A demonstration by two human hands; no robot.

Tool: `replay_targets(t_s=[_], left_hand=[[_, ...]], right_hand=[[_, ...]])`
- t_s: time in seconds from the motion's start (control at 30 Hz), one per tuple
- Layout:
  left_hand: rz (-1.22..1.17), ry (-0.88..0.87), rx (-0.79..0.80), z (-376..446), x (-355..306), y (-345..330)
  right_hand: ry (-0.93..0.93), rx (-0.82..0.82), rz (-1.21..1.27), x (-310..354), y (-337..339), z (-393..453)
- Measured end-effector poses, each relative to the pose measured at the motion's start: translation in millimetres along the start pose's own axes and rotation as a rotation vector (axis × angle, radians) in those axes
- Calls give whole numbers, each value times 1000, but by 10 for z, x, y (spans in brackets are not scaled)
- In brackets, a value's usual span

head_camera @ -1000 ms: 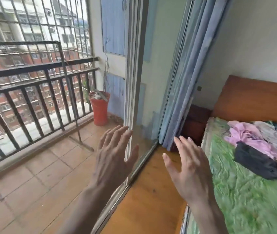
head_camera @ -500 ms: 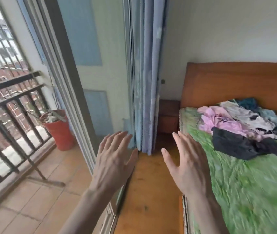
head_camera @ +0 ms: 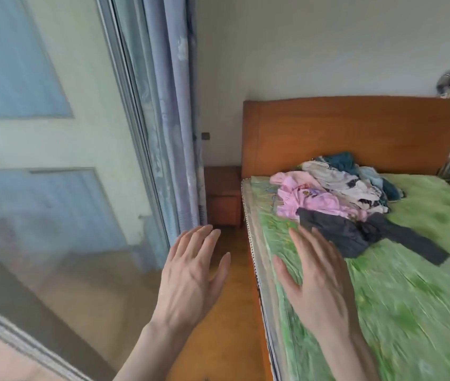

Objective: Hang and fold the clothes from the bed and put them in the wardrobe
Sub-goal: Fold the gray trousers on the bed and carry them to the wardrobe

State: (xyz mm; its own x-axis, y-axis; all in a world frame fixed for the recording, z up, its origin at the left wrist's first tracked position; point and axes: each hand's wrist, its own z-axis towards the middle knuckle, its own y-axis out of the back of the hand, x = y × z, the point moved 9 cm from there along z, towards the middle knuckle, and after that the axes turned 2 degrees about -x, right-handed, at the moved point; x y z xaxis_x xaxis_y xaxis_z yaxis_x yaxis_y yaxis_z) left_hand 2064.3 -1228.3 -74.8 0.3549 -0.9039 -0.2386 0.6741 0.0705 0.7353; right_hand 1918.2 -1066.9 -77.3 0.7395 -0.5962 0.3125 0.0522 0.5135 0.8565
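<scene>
Clothes [head_camera: 339, 199] lie in a pile on the bed [head_camera: 410, 298]. Left hand [head_camera: 191, 276] and right hand [head_camera: 320, 281] are spread wide, holding nothing.

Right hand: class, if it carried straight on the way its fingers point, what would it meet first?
Probably the dark grey garment at the near edge of the clothes pile, just beyond the fingertips of the open right hand. Its height above the green bedspread is unclear.
</scene>
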Motion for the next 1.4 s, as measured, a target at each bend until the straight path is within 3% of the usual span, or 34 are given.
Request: replay_targets(t_s=[0.67, 1.03, 1.4], left_hand=[[-306, -326, 73, 2918, 494, -2554], [-397, -432, 252, 3596, 255, -4081], [-419, -535, 410, 4218, 15, -5932]], right_hand=[[-325, -153, -217, -1211, -962, 2463], [-562, -121, -267, -2041, -1525, 2972], [-794, -47, -153, -3343, -2614, 3676]])
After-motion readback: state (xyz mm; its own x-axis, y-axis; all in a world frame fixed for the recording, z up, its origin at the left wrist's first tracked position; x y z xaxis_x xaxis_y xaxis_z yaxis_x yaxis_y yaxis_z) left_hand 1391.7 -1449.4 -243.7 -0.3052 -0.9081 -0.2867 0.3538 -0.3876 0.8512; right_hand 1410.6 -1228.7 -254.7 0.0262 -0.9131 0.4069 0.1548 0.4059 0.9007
